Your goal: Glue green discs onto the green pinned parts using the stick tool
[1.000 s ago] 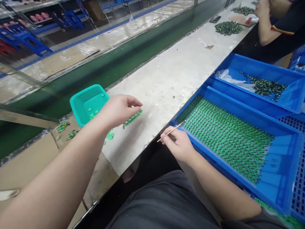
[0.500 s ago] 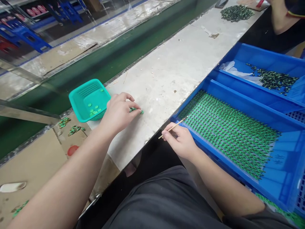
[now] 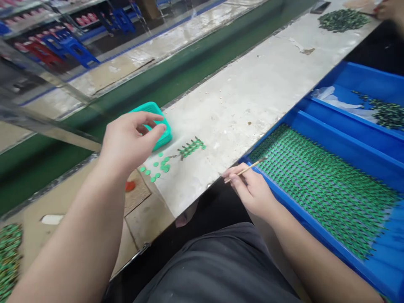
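My right hand (image 3: 248,185) grips a thin wooden brush (image 3: 246,169) with a dark tip, beside the near blue tray. That tray (image 3: 386,240) holds rows of small green pieces (image 3: 325,185) with dark ends. Over the turquoise basket (image 3: 167,134) hovers my left hand (image 3: 132,136), thumb and fingers apart with nothing visible between them; it hides much of the basket. On the pale table (image 3: 233,105), a short row of green pieces with dark ends (image 3: 191,147) lies to the right of my left hand. Loose green discs (image 3: 158,166) are scattered below the basket.
A second blue tray (image 3: 356,80) behind holds dark small pieces (image 3: 389,111) and white plastic (image 3: 341,103). Another person's hand (image 3: 389,10) is near a dark pile (image 3: 342,21) at the table's far end. Cardboard (image 3: 75,214) and a green-brown heap (image 3: 9,252) lie at left.
My left hand has left the row of green pieces and moved left over the basket, uncovering the row and the loose discs. My right hand still holds the brush. The view has shifted left.
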Demonstrator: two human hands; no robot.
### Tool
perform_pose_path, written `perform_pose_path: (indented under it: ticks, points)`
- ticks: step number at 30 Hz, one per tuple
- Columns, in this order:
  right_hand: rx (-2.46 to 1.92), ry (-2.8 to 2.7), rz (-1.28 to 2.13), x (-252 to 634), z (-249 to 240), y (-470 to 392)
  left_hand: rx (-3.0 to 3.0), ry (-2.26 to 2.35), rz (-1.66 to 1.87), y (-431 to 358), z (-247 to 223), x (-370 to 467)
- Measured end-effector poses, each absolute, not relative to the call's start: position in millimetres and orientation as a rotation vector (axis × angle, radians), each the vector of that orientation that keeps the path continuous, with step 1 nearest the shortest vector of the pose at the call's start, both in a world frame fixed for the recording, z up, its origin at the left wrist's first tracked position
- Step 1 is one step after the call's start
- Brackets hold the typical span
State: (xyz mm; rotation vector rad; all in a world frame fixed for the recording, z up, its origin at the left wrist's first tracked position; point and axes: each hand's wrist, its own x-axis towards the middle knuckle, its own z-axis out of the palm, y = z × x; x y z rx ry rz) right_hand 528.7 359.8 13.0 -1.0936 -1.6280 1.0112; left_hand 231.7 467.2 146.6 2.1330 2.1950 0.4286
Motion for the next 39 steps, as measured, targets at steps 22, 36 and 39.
perform_pose_path:
  ticks: [22,36,39]
  points:
    - [-0.996,-1.669,1.221,496,53,327,1.837,2.387,-0.126,440,74,200]
    - [-0.883,-1.466,1.377,470,52,322,1.711,2.023,0.292,281,88,130]
    - [-0.894,-1.471,1.379,442,47,332,1.735,2.128,0.51,251,59,126]
